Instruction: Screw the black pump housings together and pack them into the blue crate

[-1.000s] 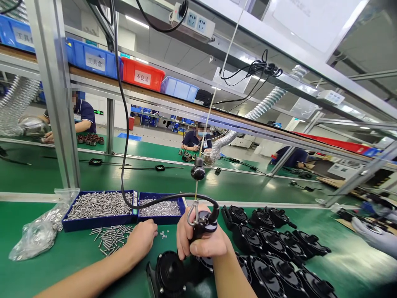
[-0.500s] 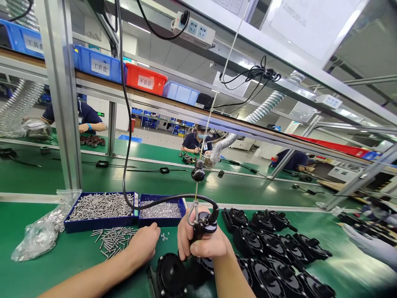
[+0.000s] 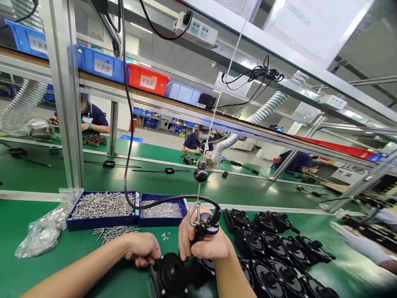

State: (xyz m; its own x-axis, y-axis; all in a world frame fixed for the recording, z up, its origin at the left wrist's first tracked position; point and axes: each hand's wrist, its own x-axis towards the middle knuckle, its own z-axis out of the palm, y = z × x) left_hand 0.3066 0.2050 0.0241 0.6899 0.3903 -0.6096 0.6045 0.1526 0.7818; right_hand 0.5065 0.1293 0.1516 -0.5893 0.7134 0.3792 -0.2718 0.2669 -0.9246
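My right hand [image 3: 203,240] is wrapped round a black corded screwdriver [image 3: 206,227] that hangs from a cord by a metal clip. Its lower end is hidden behind my hand. At the upper left edge of a round black housing [image 3: 171,275], my left hand [image 3: 144,249] has its fingers closed; whatever they pinch is too small to make out. Small screws show at the housing's rim. Behind my left wrist lies a loose pile of long screws [image 3: 113,233], and a few small nuts [image 3: 166,236] lie between the hands.
Blue trays of screws [image 3: 102,223] and nuts [image 3: 163,221] stand behind the hands. A plastic bag [image 3: 41,238] lies left. Several black housings [image 3: 269,244] fill the right side. A gloved hand [image 3: 359,244] of another person shows far right.
My left hand has moved down from beside the loose nuts to the edge of the black housing. My right hand still holds the screwdriver. The gloved hand at the right has shifted left.
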